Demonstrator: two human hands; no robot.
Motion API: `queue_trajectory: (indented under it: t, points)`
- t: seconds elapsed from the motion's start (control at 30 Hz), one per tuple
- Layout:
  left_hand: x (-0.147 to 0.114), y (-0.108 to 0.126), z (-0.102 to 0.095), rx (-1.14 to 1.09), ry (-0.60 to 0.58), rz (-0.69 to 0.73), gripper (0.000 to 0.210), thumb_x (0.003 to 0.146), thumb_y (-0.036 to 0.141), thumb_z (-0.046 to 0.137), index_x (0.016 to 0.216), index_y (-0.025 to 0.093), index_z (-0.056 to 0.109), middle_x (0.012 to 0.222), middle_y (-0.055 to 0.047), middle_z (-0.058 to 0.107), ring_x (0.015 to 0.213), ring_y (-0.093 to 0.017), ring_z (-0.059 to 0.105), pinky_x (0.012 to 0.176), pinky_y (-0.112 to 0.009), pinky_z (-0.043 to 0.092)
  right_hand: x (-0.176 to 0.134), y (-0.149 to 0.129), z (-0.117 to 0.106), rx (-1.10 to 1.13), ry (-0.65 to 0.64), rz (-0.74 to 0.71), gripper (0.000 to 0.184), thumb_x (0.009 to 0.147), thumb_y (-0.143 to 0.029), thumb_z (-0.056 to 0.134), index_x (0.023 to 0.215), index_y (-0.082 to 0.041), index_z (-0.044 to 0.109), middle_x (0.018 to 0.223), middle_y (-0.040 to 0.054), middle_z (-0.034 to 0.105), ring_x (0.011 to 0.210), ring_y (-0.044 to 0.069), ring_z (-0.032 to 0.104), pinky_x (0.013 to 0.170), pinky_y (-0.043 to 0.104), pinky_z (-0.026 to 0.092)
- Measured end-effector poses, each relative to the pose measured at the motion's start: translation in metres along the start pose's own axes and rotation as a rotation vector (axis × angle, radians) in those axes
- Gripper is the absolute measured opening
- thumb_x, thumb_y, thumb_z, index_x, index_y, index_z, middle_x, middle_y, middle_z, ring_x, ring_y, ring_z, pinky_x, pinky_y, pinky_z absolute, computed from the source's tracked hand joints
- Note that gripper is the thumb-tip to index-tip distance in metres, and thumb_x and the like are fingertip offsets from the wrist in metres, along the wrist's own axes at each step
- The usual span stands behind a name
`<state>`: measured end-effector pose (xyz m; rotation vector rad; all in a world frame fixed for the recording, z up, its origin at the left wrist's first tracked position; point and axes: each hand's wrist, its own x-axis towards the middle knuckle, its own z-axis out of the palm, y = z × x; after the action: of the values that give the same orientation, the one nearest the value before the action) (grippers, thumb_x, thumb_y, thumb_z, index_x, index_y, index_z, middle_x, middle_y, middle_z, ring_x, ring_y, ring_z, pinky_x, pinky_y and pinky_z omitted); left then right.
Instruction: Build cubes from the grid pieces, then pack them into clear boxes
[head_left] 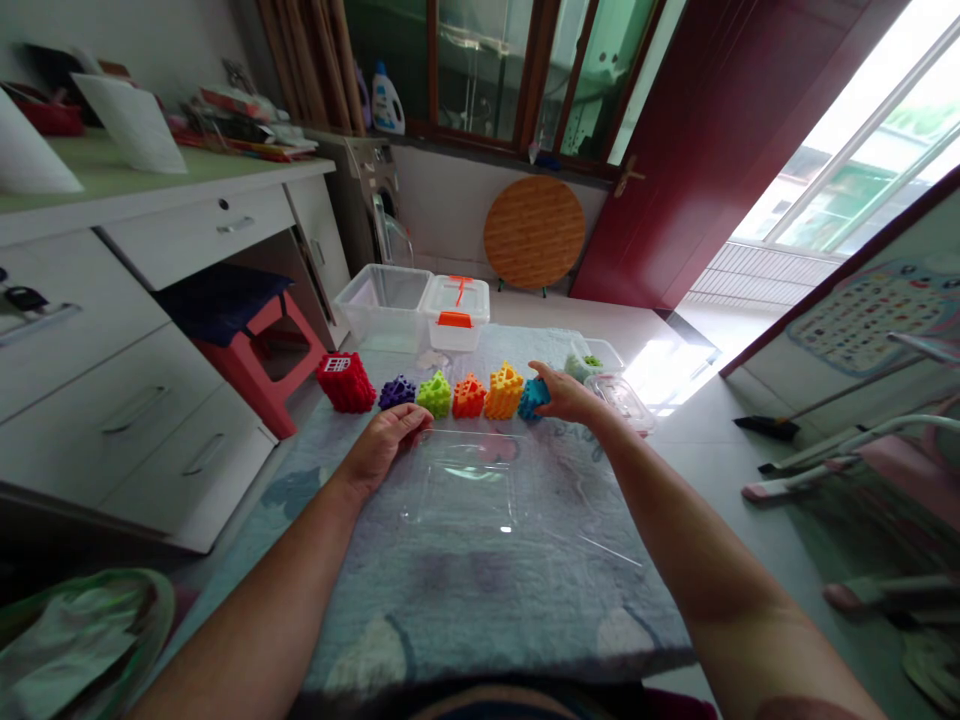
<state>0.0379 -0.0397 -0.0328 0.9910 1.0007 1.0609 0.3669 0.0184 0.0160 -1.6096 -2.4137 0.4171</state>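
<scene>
My left hand (384, 440) is closed, its fingertips pinching the far left corner of a clear plastic tray (469, 500) on the cloth-covered table. My right hand (564, 394) reaches to the far right and grips a blue stack of interlocking plastic blocks (531, 398), partly hidden by the fingers. Similar stacks stand in a row to its left: yellow (504, 390), orange (469, 396), lime green (435, 394) and purple (397, 391). At the row's left end leans a larger red stack (346, 383) with a white window-like piece on it.
Behind the row stand an open clear bin (386, 310) and a lidded box with orange latches (456, 318). A small container with green pieces (592, 360) and a clear lid (621, 400) lie at the right edge. A red stool (262, 340) stands left of the table.
</scene>
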Motion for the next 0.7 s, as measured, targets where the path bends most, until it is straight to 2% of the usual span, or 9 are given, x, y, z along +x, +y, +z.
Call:
queue_trajectory:
  t: [0.3,0.47,0.57,0.7]
  points:
    - [-0.002,0.003,0.002,0.017,0.011,-0.005,0.033,0.070,0.046,0.076,0.080,0.016,0.067,0.075,0.000,0.065,0.061,-0.009,0.053,0.056,-0.020,0.038,-0.002,-0.007,-0.004,-0.020,0.001,0.024,0.087,0.063,-0.014,0.072,0.142,-0.009,0.037,0.128,0.0183,0.060,0.114,0.028,0.059,0.097,0.036,0.043]
    - [-0.003,0.004,0.002,0.020,-0.011,0.011,0.032,0.071,0.045,0.075,0.079,0.016,0.066,0.073,0.000,0.064,0.059,-0.009,0.051,0.055,-0.021,0.036,-0.021,-0.018,-0.028,-0.052,0.050,0.082,0.084,0.066,-0.019,0.070,0.143,-0.010,0.036,0.127,0.0173,0.059,0.113,0.029,0.058,0.096,0.037,0.043]
    - [-0.004,0.003,0.005,0.022,-0.008,0.013,0.032,0.070,0.045,0.075,0.079,0.016,0.066,0.070,0.000,0.063,0.058,-0.010,0.051,0.056,-0.022,0.036,-0.043,-0.041,-0.050,-0.084,0.077,0.071,0.074,0.068,-0.025,0.071,0.137,-0.017,0.045,0.122,0.0124,0.062,0.105,0.029,0.060,0.090,0.038,0.045]
    - [-0.007,0.004,0.010,0.040,-0.029,0.022,0.032,0.069,0.045,0.076,0.078,0.016,0.066,0.072,-0.001,0.064,0.064,-0.012,0.054,0.060,-0.023,0.037,-0.068,-0.097,-0.063,-0.051,0.015,-0.117,0.060,0.073,-0.027,0.068,0.130,-0.023,0.050,0.119,0.0079,0.064,0.101,0.026,0.061,0.087,0.037,0.046]
